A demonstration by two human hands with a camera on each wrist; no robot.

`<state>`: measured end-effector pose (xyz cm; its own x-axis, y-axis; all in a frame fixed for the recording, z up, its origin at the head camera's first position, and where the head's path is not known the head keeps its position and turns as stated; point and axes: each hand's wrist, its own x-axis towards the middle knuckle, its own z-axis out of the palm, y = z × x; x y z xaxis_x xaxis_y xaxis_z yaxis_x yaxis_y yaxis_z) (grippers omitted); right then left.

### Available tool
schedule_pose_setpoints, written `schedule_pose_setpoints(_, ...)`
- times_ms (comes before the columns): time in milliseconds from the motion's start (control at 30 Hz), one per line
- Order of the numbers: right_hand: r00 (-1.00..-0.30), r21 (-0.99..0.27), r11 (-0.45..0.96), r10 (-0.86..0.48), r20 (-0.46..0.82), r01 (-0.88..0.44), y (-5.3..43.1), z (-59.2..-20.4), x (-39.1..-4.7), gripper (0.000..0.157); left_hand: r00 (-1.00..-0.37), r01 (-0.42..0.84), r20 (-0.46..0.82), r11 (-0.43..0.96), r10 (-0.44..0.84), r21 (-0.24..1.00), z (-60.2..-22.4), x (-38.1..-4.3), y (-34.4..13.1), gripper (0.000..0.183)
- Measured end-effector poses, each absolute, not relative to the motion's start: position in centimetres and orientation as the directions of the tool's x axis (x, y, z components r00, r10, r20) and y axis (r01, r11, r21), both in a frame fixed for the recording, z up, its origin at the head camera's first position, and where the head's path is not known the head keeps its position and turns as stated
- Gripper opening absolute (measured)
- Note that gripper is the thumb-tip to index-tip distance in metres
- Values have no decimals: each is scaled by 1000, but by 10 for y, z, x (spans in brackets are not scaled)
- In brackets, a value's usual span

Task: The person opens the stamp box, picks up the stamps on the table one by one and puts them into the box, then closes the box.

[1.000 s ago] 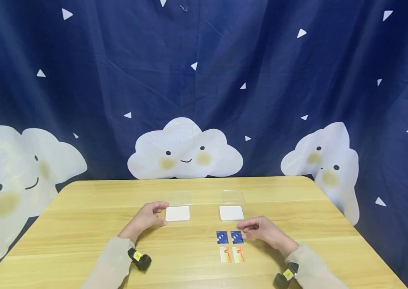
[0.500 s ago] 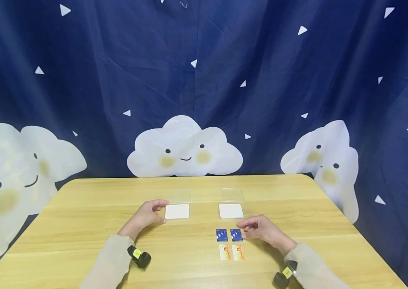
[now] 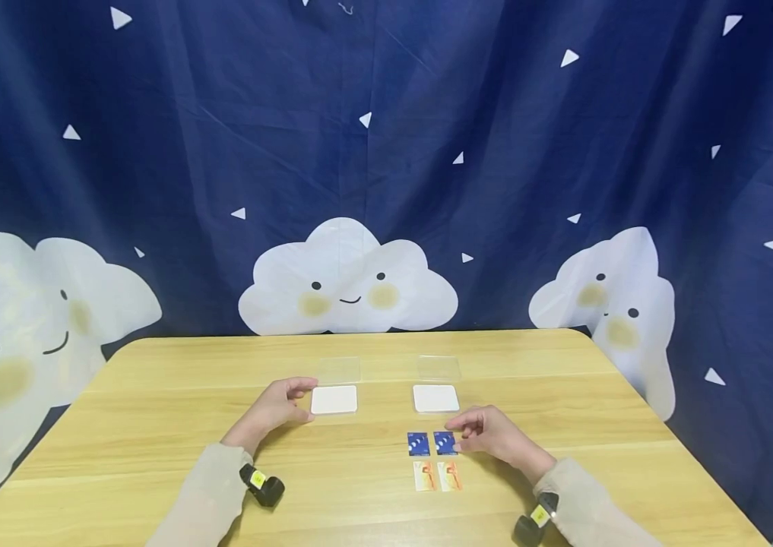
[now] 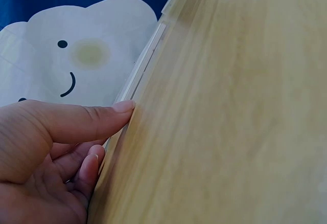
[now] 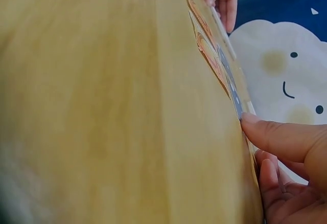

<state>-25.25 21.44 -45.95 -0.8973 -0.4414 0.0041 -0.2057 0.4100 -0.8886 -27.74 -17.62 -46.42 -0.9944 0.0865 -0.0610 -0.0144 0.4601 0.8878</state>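
Note:
My left hand [image 3: 275,406] holds the left end of a flat clear case with a white face [image 3: 334,399], thumb at its near corner and forefinger at its far corner. The left wrist view shows that thumb on the case's thin edge [image 4: 145,63]. A matching white-faced case [image 3: 436,399] lies further right. My right hand [image 3: 495,434] is at the right-hand blue card [image 3: 444,443], thumb tip touching its edge and fingers loosely bent. Beside it is another blue card [image 3: 418,444]. Two orange-and-white cards, a left one [image 3: 424,476] and a right one [image 3: 449,476], lie nearer me.
Behind the cases lie two clear plastic pieces, a left one [image 3: 340,370] and a right one [image 3: 438,368], hard to see against the wood. The wooden table [image 3: 174,380] ends at a dark blue curtain [image 3: 386,175] with cloud prints.
Both hands keep their places at the case and the blue card. Only the head view shifts slightly.

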Motion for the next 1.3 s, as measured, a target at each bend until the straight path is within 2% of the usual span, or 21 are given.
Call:
schedule_pose_setpoints(1067,-895,-865,451,-446,-7,-218,208,-454,-248,22,-994,-28,-71,443,81,896,-462,-275,-176,62)
schedule_pose_setpoints(1300,-900,-849,480,-435,-12,-221,206,-455,-249,24,-995,-28,-69,450,76,893,-463,-277,-176,61)
